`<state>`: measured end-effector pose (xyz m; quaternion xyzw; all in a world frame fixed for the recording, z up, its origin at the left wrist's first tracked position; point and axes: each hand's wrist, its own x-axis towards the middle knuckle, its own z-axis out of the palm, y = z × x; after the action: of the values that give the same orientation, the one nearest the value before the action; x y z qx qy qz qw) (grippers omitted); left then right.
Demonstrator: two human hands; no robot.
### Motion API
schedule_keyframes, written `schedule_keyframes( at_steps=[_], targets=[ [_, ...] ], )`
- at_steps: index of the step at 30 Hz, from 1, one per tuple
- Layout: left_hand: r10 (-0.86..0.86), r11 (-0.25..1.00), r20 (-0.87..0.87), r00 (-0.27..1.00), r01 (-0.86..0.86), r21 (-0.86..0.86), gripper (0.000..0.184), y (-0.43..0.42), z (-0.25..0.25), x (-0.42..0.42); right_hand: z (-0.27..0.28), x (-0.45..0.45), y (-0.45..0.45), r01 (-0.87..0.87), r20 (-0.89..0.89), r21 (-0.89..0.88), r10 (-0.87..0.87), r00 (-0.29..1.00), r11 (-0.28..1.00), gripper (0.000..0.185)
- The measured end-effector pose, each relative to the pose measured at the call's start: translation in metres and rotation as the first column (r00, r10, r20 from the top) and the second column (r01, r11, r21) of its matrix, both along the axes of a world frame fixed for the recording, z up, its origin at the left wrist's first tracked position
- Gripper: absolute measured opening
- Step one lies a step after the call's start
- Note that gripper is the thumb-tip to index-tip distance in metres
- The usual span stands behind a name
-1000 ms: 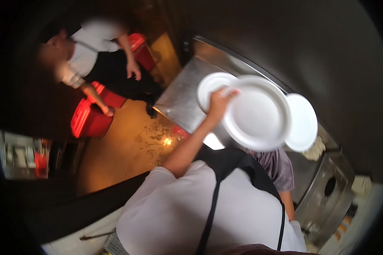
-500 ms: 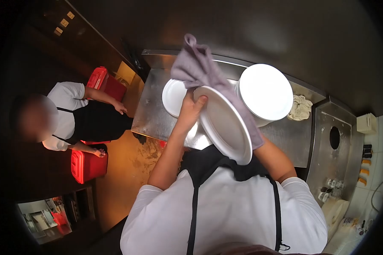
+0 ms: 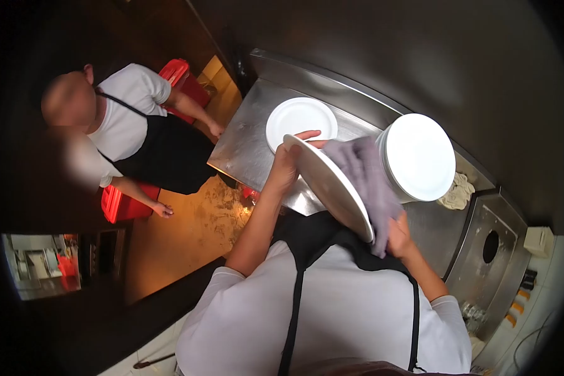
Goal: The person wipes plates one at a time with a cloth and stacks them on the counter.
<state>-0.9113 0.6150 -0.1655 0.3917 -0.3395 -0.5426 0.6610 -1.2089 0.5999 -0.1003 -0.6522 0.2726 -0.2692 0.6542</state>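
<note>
A white plate (image 3: 332, 185) is tilted steeply in front of my apron. My left hand (image 3: 287, 164) is closed on its upper left edge. A greyish-purple cloth (image 3: 365, 168) lies against the far side of that plate. At the cloth's lower right end, my right hand (image 3: 400, 235) grips it near the plate's lower edge; some fingers are hidden by the fabric. Just beyond my left hand, a white plate (image 3: 299, 116) rests on the steel counter. To the right of the cloth stands a tall stack of white plates (image 3: 422, 156).
The steel counter (image 3: 247, 135) meets a raised back edge. A crumpled pale cloth (image 3: 459, 192) lies behind the stack, and a steel sink unit (image 3: 482, 250) with a round dark hole is at right. A co-worker (image 3: 163, 135) stands at left near red lidded bins (image 3: 180, 78).
The cloth's upper end has dropped from above the plate to behind it. My right hand has come into sight at the lower right. The view has turned, and the co-worker appears closer.
</note>
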Motion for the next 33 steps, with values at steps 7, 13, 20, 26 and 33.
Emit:
schedule_keyframes(
  at_steps=[7,13,20,26,33],
  targets=[
    [-0.077,0.995,0.178,0.981,0.066,0.069,0.073,-0.025,0.018,0.000,0.031,0.049,-0.039,0.010,0.368,0.179,-0.076,0.927,0.984,0.046],
    [0.087,0.996,0.094,0.992,-0.088,0.005,0.107,-0.043,0.020,0.013,-0.058,0.118,-0.079,-0.073,0.222,0.140,0.041,0.974,0.987,0.046],
    [0.376,0.918,0.200,0.905,-0.334,-0.214,0.094,-0.023,0.033,0.009,-0.030,0.099,-0.052,-0.240,-0.042,0.235,0.257,0.966,0.942,0.045],
    [0.437,0.890,0.383,0.814,-0.452,-0.057,0.037,0.025,-0.022,0.014,-0.070,0.013,-0.064,0.008,-0.104,0.133,0.006,0.995,0.991,0.042],
    [0.522,0.698,0.467,0.713,-0.672,0.247,0.040,-0.015,-0.075,0.060,0.061,-0.008,-0.118,0.647,0.273,-0.011,-0.620,0.735,0.762,0.038]
  ],
)
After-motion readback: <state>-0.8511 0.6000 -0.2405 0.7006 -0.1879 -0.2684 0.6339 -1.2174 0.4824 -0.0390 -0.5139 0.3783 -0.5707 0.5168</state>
